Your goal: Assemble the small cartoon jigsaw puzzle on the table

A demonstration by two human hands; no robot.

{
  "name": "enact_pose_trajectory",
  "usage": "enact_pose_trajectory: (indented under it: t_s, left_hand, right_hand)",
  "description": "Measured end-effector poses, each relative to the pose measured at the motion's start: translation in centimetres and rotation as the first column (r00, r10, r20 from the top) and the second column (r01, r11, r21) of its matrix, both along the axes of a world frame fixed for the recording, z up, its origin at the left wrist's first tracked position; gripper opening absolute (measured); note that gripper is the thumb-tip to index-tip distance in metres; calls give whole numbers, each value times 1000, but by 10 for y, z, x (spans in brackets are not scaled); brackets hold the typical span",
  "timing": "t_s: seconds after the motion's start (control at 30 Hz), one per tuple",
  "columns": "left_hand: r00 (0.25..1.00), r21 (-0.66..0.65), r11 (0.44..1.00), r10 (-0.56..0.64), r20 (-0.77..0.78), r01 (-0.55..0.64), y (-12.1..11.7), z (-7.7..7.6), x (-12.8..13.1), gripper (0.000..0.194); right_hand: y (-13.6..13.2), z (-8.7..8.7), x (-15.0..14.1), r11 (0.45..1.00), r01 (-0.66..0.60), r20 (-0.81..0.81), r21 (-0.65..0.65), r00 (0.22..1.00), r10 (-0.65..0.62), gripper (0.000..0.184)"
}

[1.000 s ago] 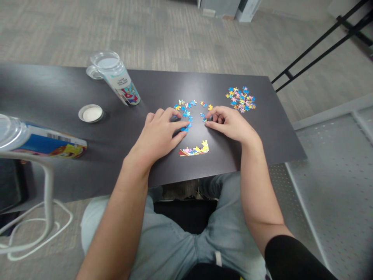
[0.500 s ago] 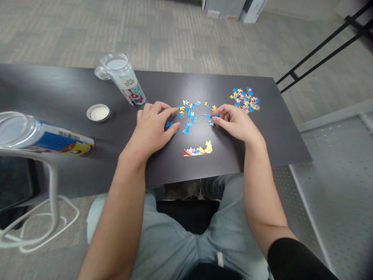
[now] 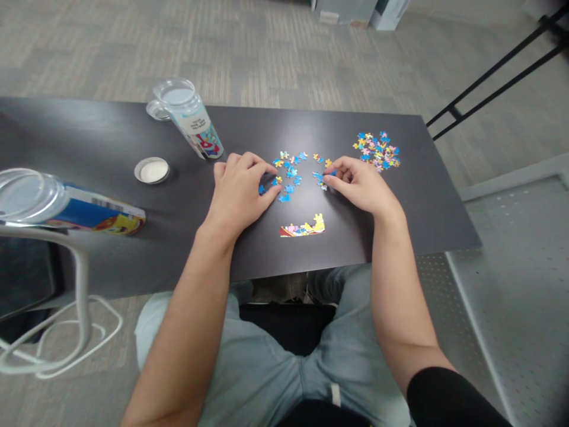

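Note:
My left hand (image 3: 242,188) rests over the table, palm down, thumb and index finger apart. Its fingertips touch or nearly touch the left side of a loose group of blue and yellow jigsaw puzzle pieces (image 3: 291,173). My right hand (image 3: 358,182) has thumb and index finger pinched at a small blue puzzle piece (image 3: 317,176), partly hidden by the fingers. A few more pieces lie just beyond those fingers. Closer to me is a joined strip of puzzle (image 3: 302,228), mostly yellow, pink and red, with a taller right end.
A heap of mixed puzzle pieces (image 3: 377,151) lies at the far right of the dark table (image 3: 267,261). On the left stand a clear canister (image 3: 193,121), a second canister (image 3: 98,207) and a round white lid (image 3: 152,171). A white cable (image 3: 82,296) loops at lower left.
My left hand has shifted slightly right, its thumb and index finger now over the left edge of the loose pieces. My right hand keeps nearly the same place and pinch.

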State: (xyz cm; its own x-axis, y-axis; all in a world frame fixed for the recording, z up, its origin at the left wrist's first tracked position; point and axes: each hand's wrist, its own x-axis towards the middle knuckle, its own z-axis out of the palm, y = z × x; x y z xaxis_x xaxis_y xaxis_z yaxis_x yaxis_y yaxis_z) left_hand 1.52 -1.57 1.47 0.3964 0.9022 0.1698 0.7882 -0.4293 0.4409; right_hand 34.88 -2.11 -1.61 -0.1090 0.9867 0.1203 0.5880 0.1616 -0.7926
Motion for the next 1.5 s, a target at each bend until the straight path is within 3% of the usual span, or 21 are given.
enact_pose_trajectory:
  t_s: [0.1, 0.23, 0.37, 0.53, 0.8, 1.0, 1.13, 1.23, 1.37, 1.5]
  left_hand:
    - [1000, -8, 1000, 11, 21, -11, 3, -4, 1, 22]
    - [998, -22, 1000, 19, 55, -18, 4, -6, 0, 37]
    - [995, -46, 995, 87, 45, -85, 3, -1, 1, 21]
    - [992, -72, 989, 128, 5, -127, 1, 2, 5, 18]
    - [982, -100, 994, 66, 180, -48, 3, -2, 6, 8]
    - [893, -164, 981, -15, 451, 100, -1, -1, 15, 5]
    - [776, -173, 962, -57, 628, 211, -5, -6, 25, 10]
    - [730, -178, 953, -61, 680, 245, -8, -8, 31, 12]
    - [746, -167, 959, -62, 663, 228, -9, -8, 33, 14]
    - [833, -111, 978, -87, 546, 175, -8, -7, 28, 19]
  right_hand:
    - [0, 1, 1, 1000, -1, 12, 0, 1000, 1, 14]
    - [1, 1, 2, 1000, -3, 33, 3, 999, 3, 13]
    - [1, 0, 1, 1000, 0, 27, 0, 1000, 0, 12]
    - [0, 2, -1, 1000, 0, 36, 6, 999, 0, 11]
    - [-2, 5, -1, 999, -28, 0, 41, 1000, 28, 12]
    - [-10, 18, -19, 985, -168, -136, 45, 976, 172, 28]
    - [-9, 15, -30, 954, -296, -213, 55, 930, 301, 45]
    - [-8, 12, -33, 939, -337, -215, 62, 915, 343, 43]
    - [-10, 16, -30, 938, -345, -197, 38, 918, 346, 29]
    - [-14, 27, -19, 938, -346, -183, -32, 924, 335, 25]
